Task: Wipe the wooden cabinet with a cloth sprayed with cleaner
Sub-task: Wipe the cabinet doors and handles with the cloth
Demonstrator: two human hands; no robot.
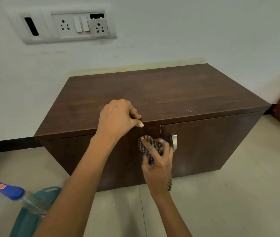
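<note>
Facing the wooden cabinet (153, 100) against the wall, we see a cleaner bottle (16, 194) on the floor left. Our left grip (118, 117) clamps its top edge; our right grip (156, 161) presses the checked cloth (148, 144) beside the metal handle (174, 141).

Bottle (7, 191) label blurred; no legible text

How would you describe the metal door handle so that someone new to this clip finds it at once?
Start at the dark wooden cabinet against the white wall and drop to its front face. On the right-hand door, just past the centre seam, sits the door handle, beside the right hand holding the checked cloth. It is the only shiny silver part on the brown front.
</note>
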